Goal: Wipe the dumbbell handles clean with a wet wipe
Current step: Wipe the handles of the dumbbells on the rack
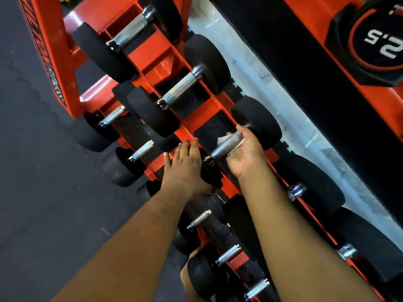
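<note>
While the right hand (246, 153) cups under a shiny dumbbell handle (226, 144) near the middle of the frame, a white wet wipe (222, 140) sits between palm and metal.

Its fingers curl up around the handle and the wipe, holding both, palm turned up. This dumbbell lies on the orange rack (152, 55), with one black end (257, 120) just above the hand and the other end (210, 171) below and left. On that lower end rests the left hand (185, 168), flat, fingers straight, gripping nothing. More dumbbells fill the rack toward the upper left and lower right. A black weight plate (377, 42) marked 2.5 sits at the upper right, and dark floor (32, 171) fills the left side.
</note>
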